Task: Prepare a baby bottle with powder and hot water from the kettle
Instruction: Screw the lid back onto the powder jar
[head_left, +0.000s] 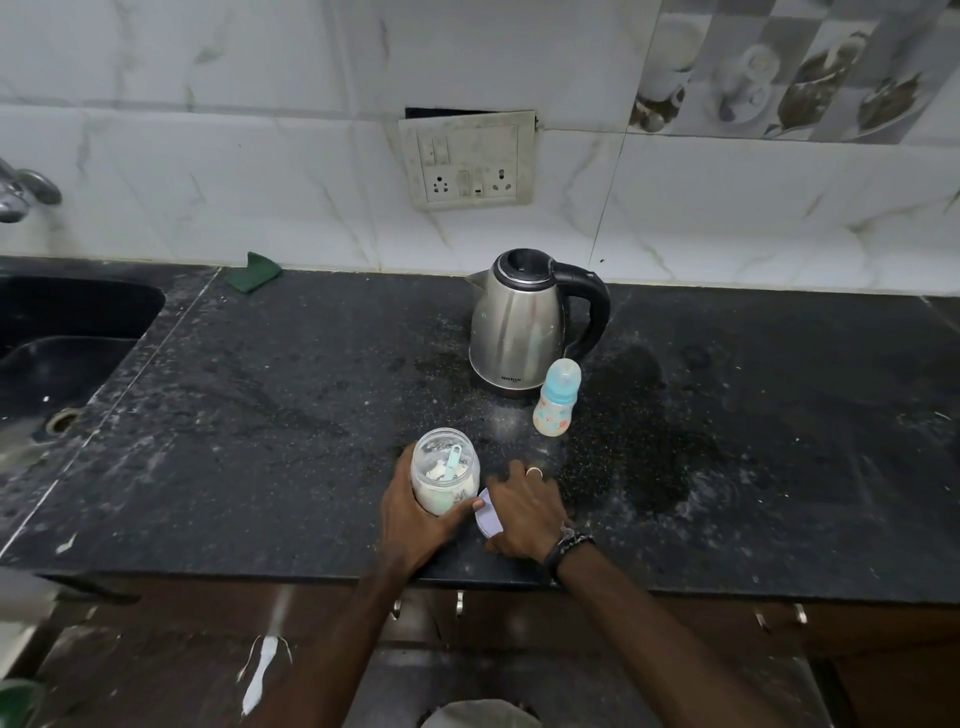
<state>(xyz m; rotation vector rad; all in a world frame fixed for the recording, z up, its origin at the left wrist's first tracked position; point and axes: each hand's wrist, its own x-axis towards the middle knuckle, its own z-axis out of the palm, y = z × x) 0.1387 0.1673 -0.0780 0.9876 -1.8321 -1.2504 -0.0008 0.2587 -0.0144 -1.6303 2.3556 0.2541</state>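
Left hand (415, 512): I wrap it around the powder jar (445, 470), fingers closed on the lower wall so the jar stays upright and steady while it stands open.
Right hand (524, 512): it lies just right of the jar, closed over the pale jar lid (487, 514), which I hold on edge against the tabletop (260, 405) to keep it out of the jar's mouth.
Powder jar: near edge of the tabletop, in front of me; white powder fills the lower part and a light green scoop (453, 461) rests inside, handle up and easy to pick.
Baby bottle (557, 399): it stands upright farther back and a little right, just beside the kettle (530, 322), cap on, not yet opened.
Kettle: far middle of the tabletop, lid shut, handle turned right, which suits a right-hand lift.
Stage, as I judge it: jar opened, scooping not begun; the bottle must be uncapped first.
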